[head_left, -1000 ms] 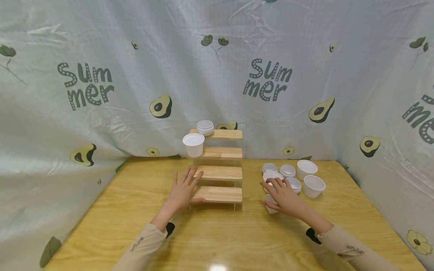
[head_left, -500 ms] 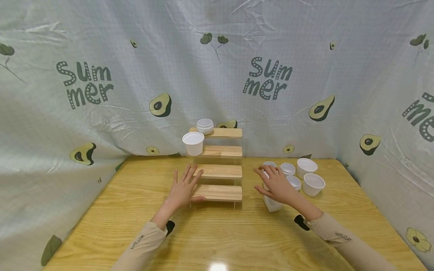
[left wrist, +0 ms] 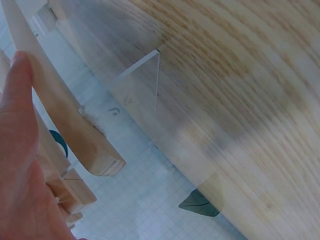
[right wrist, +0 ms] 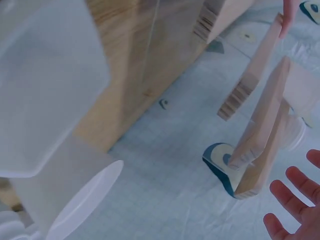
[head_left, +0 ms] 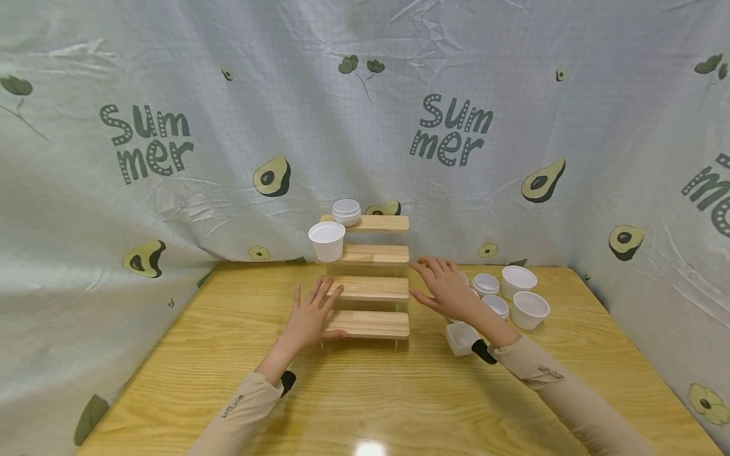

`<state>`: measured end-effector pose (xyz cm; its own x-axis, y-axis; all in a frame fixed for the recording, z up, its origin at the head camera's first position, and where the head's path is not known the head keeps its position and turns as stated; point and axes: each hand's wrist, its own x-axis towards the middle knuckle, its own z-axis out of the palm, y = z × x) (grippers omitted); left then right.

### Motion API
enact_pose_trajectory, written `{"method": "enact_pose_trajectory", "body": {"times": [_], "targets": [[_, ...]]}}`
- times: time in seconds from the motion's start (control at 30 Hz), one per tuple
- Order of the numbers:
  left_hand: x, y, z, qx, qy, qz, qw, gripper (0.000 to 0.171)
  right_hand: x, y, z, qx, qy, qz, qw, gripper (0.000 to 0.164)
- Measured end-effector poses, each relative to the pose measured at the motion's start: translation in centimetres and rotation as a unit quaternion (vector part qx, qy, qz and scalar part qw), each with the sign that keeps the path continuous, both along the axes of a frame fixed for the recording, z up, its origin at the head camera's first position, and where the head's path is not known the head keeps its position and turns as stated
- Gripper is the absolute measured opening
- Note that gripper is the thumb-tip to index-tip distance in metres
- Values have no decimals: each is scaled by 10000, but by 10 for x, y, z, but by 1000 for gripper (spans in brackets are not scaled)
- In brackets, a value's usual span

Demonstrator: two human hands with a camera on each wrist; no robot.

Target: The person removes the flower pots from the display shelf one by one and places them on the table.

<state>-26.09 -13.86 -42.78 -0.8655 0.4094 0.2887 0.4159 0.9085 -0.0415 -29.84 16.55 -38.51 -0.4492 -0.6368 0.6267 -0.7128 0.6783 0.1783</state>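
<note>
A four-tier wooden stand [head_left: 373,288] with clear supports stands mid-table. My left hand [head_left: 306,320] rests at the left ends of its two lower boards, fingers spread; the left wrist view shows a thumb [left wrist: 19,100] lying along a board. My right hand [head_left: 447,291] hovers just right of the stand, fingers apart and nothing in them; its fingers [right wrist: 290,197] show bare in the right wrist view. On the top board's left end sits a short white jar [head_left: 346,214]. A taller white cup [head_left: 327,247] stands on the board below, also left.
Right of the stand, white cups [head_left: 529,310] and round jars [head_left: 486,284] are grouped on the wooden table [head_left: 365,392], some partly hidden behind my right hand. A square white container [head_left: 461,339] sits nearest. An avocado-print cloth [head_left: 353,139] hangs behind and at both sides.
My right hand has moved left and away from over the cups toward the stand, uncovering the square container. The left hand has stayed on the stand.
</note>
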Motion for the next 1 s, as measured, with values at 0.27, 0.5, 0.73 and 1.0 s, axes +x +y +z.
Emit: {"method": "enact_pose_trajectory", "body": {"times": [0.27,0.5,0.73,1.0], "targets": [[1,1,1,19,148,-52,9999,91,-10,-18,13,47,-148,-94,9998,54],[-1,1,-1,62,235,-102,9997,91,-17,-35,23,74,-456,-158,9988,52],[1,0,-1,2,176,-33,9998,90,-22,-57,30,163,-389,-189,9989,51],[3,2,3,47,39,-24,10000,86,-29,-83,37,111,-287,-94,9995,52]]}}
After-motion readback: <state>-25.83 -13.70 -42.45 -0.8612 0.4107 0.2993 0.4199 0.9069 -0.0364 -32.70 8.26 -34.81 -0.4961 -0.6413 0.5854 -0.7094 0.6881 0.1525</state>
